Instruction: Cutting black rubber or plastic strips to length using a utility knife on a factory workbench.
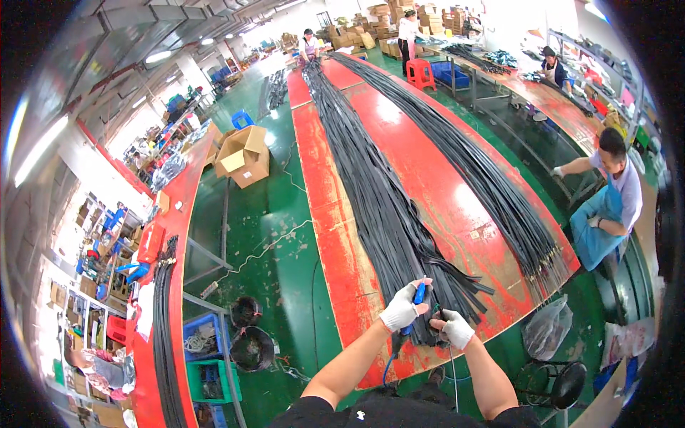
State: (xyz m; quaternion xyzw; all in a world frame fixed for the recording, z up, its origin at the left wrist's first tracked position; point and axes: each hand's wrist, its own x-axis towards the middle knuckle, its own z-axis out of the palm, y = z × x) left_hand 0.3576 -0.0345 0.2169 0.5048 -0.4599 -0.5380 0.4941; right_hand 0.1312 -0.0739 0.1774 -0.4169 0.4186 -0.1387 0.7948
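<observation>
My left hand [402, 311], in a white glove with bare fingertips, is closed around a blue-handled tool [419, 293] whose kind I cannot make out. Beside it, my right hand [454, 329], gloved the same way, pinches the end of a thin dark cable; a white cord [454, 378] hangs below that hand. Both hands are over the near end of a long bundle of flat black sleeves [374, 192], which runs away along the red table [325, 235]. Some loose sleeve ends [467, 282] fan out just beyond my right hand.
A second bundle of black cables [492, 207] lies along the table's right side. A clear plastic bag [548, 329] and a black stool [569, 385] are at the right. Black buckets [251, 349] and a cardboard box [244, 157] stand left. A co-worker in a blue apron [598, 227] sits right.
</observation>
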